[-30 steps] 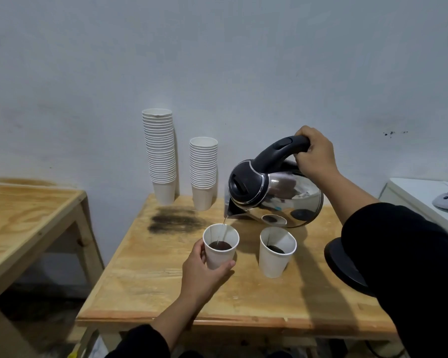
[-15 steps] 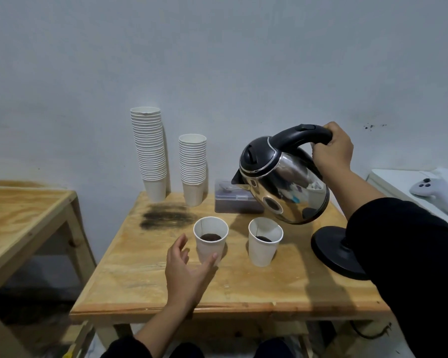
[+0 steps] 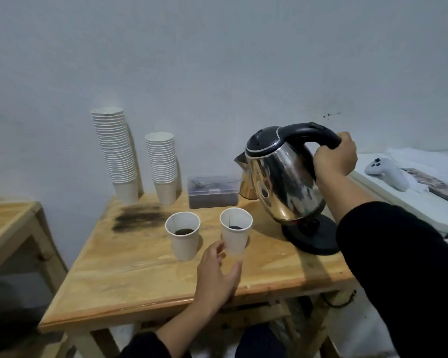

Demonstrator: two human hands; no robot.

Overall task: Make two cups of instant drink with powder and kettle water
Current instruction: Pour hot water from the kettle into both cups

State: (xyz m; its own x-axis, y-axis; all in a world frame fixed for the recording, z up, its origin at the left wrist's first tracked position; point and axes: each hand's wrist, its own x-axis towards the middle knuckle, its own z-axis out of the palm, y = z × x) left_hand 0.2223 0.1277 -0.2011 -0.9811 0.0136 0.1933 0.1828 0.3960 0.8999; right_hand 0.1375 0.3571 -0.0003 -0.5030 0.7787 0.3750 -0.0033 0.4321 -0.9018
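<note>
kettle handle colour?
Black, as is the lid; the kettle body is shiny steel. The head view shows it clearly.

- The steel kettle [image 3: 282,177], black-lidded, hung tilted just above its black base [image 3: 312,237], far right.
- Two white paper cups [image 3: 183,235] [image 3: 236,229] stood upright mid-desk, dark contents inside.
- The clear powder box [image 3: 212,192] sat behind them.

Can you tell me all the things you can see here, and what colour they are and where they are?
kettle: 1, silver and black, tilted just over its base
kettle base: 1, black, table right
cups with drink: 2, white, table middle
cup stacks: 2, white, table back by the wall
powder box: 1, clear, spoon on top, behind the cups
table: 1, wooden, dark stain at back left
controller: 1, white, on the white surface at right
left hand: open, by the right cup
right hand: gripping the kettle handle
</note>
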